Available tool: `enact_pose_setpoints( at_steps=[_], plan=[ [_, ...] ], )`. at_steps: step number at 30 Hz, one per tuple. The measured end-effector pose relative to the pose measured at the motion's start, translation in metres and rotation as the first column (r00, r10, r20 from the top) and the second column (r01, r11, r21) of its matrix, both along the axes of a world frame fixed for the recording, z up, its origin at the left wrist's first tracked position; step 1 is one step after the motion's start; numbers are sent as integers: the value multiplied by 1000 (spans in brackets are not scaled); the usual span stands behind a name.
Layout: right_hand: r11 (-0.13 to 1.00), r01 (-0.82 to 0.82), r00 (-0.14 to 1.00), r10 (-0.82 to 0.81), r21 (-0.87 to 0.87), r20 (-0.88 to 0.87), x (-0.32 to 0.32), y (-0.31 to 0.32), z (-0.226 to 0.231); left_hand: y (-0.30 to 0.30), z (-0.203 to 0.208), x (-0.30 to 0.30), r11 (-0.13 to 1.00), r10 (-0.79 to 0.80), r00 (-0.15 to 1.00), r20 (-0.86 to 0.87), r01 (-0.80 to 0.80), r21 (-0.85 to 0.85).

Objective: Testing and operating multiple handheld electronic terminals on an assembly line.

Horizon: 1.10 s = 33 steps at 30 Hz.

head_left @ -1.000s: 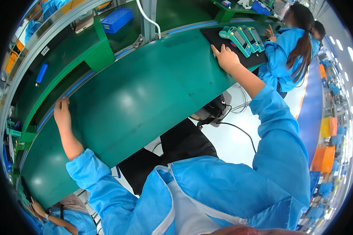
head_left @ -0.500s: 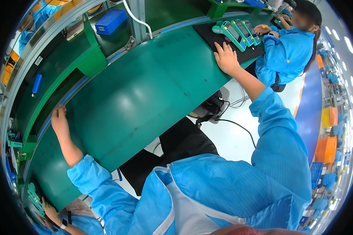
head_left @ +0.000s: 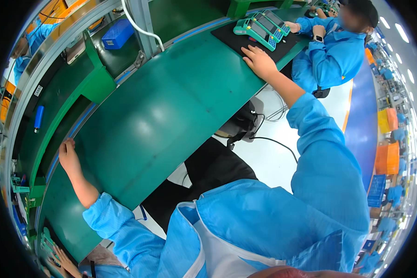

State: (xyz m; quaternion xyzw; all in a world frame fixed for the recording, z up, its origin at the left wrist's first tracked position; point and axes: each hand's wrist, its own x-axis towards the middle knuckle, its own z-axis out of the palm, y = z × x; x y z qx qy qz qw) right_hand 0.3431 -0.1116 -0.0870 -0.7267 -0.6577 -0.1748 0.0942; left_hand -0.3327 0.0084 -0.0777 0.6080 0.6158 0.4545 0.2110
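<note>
Now reaching right hand (head_left: 259, 61), open and flat, across black mat (head_left: 245, 41) toward teal devices (head_left: 263, 26), left hand (head_left: 68, 155) empty, bracing green belt (head_left: 162, 111); best grasped squarely

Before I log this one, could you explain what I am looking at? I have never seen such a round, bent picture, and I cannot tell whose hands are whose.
The picture comes from a wide fisheye camera on a person's head, looking down, so straight edges bend. The blue sleeves from the lower edge are that person's own. Their left hand rests on the far edge of a green conveyor belt, holding nothing. Their right hand lies flat at the edge of a black mat, beside a teal tray carrying flat dark devices. It grips nothing either. A co-worker in blue sits further along the belt, to the right. A blue bin stands beyond the belt.
</note>
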Motion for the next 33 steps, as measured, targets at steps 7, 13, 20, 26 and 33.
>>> enact_pose_setpoints(
  at_steps=[7, 13, 20, 26, 33],
  plan=[
    [987, -156, 988, 156, -26, -9, -74, 12, 43, -19, 28, 34, 999, 18, 991, -136, -11, 48],
    [693, -682, 649, 721, 234, -244, -172, 39, 31, -24, 30, 43, 996, -10, 992, -128, 21, 84],
    [537, -743, 433, 841, 400, -324, -285, 62, 41, -25, 34, 43, 994, 27, 992, -119, -13, 110],
    [476, -862, 369, 825, 174, -427, -402, 59, 22, -39, 31, 61, 998, 17, 982, -190, -5, 64],
    [649, -756, 255, 408, 82, -877, -457, 52, -11, -64, -10, 55, 957, -138, 805, 577, 258, -132]
  ],
)
